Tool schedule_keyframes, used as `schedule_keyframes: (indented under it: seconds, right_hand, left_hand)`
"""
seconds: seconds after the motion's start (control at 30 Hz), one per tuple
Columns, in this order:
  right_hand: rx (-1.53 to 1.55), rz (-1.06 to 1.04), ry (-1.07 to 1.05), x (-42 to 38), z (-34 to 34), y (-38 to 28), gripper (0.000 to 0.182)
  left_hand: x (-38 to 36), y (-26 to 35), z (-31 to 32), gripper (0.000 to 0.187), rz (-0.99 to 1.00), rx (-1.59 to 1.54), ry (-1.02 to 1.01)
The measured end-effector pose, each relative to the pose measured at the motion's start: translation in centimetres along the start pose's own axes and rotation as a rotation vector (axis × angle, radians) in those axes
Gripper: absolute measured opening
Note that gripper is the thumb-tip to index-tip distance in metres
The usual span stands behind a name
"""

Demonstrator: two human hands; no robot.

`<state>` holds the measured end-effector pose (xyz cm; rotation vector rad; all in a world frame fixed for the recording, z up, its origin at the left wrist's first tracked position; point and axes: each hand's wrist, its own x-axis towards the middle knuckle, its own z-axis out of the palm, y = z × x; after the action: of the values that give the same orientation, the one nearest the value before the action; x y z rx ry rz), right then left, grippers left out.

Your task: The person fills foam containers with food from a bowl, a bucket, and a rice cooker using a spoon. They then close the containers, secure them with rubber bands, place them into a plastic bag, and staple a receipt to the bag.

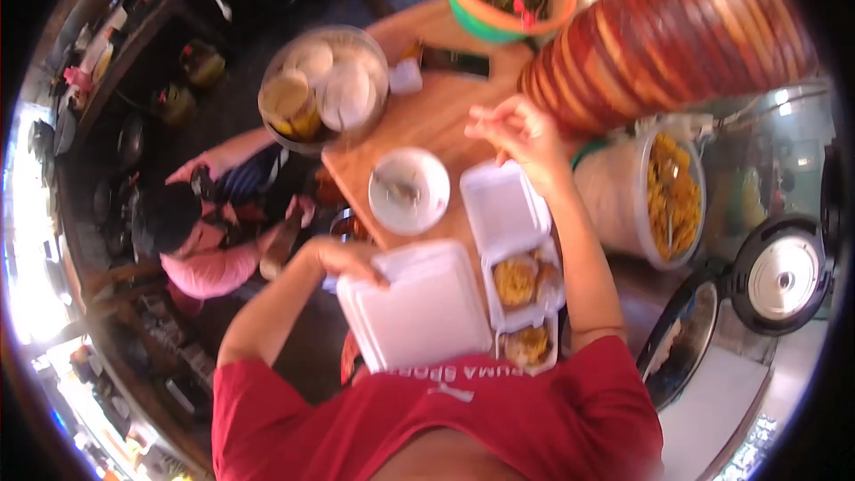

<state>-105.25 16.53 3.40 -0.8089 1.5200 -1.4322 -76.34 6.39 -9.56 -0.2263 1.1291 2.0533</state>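
A closed white foam box [419,307] lies in front of my chest, with my left hand [347,260] gripping its upper left corner. My right hand [525,138] is raised above the lid of an open foam box [508,209], its fingers partly stretched out and nothing visible in them. Yellow food [517,282] fills the base of that open box. Nearer my shirt, another foam container [545,358] holds similar food. A white bowl [434,191] with a spoon inside stands between my hands.
A metal basin [381,80] with bowls stands at the upper left of the wooden table [445,125]. An orange-rimmed basin [567,0], a woven stack [659,36] and a tub of yellow food [699,205] are at the right. Another person [209,272] is at the left.
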Motion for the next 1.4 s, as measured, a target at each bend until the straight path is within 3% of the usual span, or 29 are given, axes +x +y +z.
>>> schedule_keyframes:
  seconds: [0.03, 0.13, 0.33, 0.43, 0.6, 0.7, 0.83, 0.93, 1.03, 1.13, 1.23, 1.33, 1.4]
  right_hand:
    - [-0.024, 0.155, -0.088, -2.8, 0.4, 2.1, 0.014]
    - [-0.226, 0.366, -0.440, -7.8, 0.8, 5.6, 0.030]
    - [-0.165, 0.380, -0.772, -11.4, 3.5, 4.7, 0.041]
    - [-0.350, 0.346, -0.891, -11.7, 4.8, 4.9, 0.044]
    - [-0.358, 0.371, -0.867, -12.8, 5.5, 4.2, 0.048]
    - [-0.392, 0.363, -0.929, -13.0, 6.4, 3.6, 0.053]
    - [-0.660, 0.241, -1.087, -12.6, 8.2, 1.8, 0.058]
    - [-0.641, 0.222, -1.138, -12.9, 7.4, 1.3, 0.058]
    - [-0.742, 0.276, -1.071, -14.8, 5.8, -0.7, 0.056]
    - [-0.653, 0.565, -1.061, -17.7, 4.9, -1.5, 0.072]
    - [-0.521, 0.664, -0.931, -21.8, 4.8, 2.1, 0.078]
    - [-0.313, 0.564, -0.730, -25.2, 5.5, 4.7, 0.077]
    - [-0.261, 0.591, -0.705, -26.2, 6.0, 4.5, 0.077]
  left_hand:
    - [-1.0, 2.3, 1.7, 0.069, -0.075, -0.057, -0.019]
    - [-1.1, 3.5, 4.3, 0.071, -0.057, -0.096, -0.023]
    - [-1.0, 4.1, 9.1, 0.076, -0.017, 0.265, 0.084]
    - [-1.2, 3.4, 10.1, 0.078, -0.001, 0.376, 0.202]
    - [-3.2, 2.8, 13.6, 0.075, 0.284, 0.360, 0.455]
    - [-3.0, 2.0, 14.1, 0.072, 0.359, 0.238, 0.356]
    - [-2.7, 1.6, 14.3, 0.067, 0.372, 0.356, 0.353]
    - [-3.1, 0.7, 14.3, 0.063, 0.360, 0.397, 0.369]
    - [-3.8, -0.1, 14.0, 0.058, 0.362, 0.426, 0.371]
    - [-4.6, -0.5, 14.3, 0.052, 0.377, 0.362, 0.380]
    - [-5.4, -0.2, 14.9, 0.044, 0.350, 0.272, 0.384]
    - [-5.1, -1.5, 13.8, 0.044, 0.330, 0.248, 0.406]
    - [-4.7, -1.9, 13.3, 0.044, 0.333, 0.206, 0.416]
